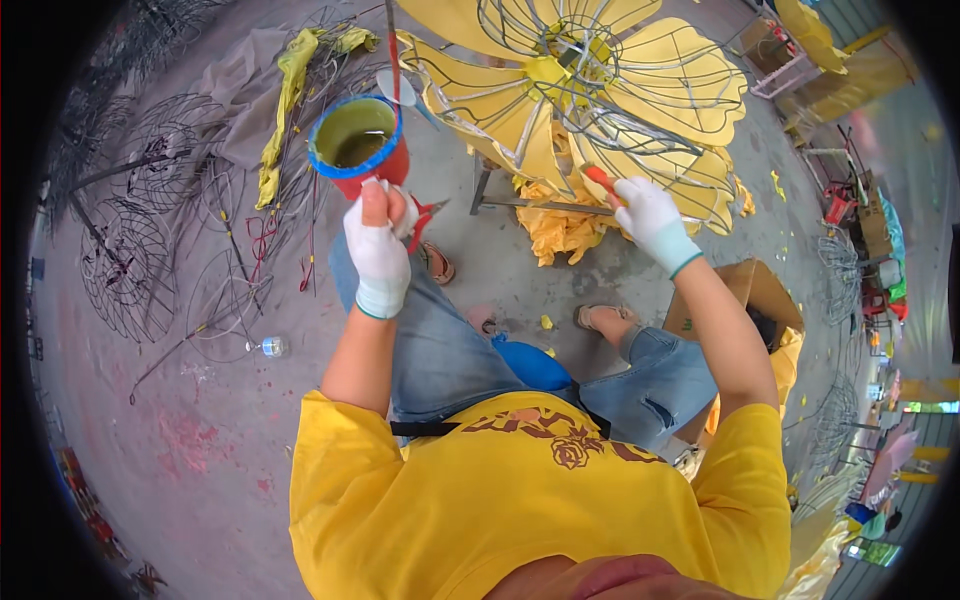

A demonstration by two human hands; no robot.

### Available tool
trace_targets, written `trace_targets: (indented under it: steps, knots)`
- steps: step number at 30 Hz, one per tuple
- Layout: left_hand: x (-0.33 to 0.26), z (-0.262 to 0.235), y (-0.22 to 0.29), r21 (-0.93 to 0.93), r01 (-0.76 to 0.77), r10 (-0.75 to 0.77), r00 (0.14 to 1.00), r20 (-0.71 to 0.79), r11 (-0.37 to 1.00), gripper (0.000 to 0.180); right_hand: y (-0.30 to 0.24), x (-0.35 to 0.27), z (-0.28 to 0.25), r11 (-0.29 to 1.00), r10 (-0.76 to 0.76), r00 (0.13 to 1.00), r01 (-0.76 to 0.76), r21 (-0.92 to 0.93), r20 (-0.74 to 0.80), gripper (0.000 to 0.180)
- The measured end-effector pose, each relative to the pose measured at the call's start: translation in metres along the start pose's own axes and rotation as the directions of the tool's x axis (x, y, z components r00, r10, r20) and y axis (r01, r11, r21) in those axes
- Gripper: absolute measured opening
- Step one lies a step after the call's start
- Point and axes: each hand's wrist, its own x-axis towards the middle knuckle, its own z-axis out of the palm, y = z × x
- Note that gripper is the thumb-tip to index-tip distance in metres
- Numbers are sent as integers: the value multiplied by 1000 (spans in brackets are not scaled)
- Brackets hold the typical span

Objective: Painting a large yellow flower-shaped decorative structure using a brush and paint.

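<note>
My left hand, in a white glove with bare skin showing at one digit, is closed at a small red bucket with a blue rim. Yellowish-green coating and some liquid show inside it. Red-handled scissors stick out beside the same hand, their blades pointing right. My right hand, also white-gloved, is closed around an orange-red handle; the tool's working end is hard to make out. That handle is at the lower edge of a large flower of yellow fabric petals on a wire frame.
Crumpled yellow-orange fabric lies under the flower, by a metal bar. Wire frames and loose rods crowd the left floor. A plastic bottle lies there too. A cardboard box stands by my right leg.
</note>
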Motion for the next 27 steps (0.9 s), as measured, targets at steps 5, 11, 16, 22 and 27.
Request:
trace_targets:
  steps: [5,11,16,22,27]
  knots:
    - [61,-29,-17,54,-11,20,986,-167,998,48,18,46,60,969,-38,951,110,-222,306,14]
    - [94,-52,-47,92,-135,158,934,-320,986,47,27,90,107,894,36,903,162,-418,428,15]
    - [94,-72,-58,125,-144,180,920,-348,982,46,46,122,148,822,59,890,213,-528,451,20]
    - [95,-81,-60,175,-125,188,894,-408,976,46,53,151,186,904,391,896,-330,-274,210,33]
    - [97,-74,-58,213,-129,207,893,-400,969,46,60,163,199,840,542,833,-533,-100,113,34]
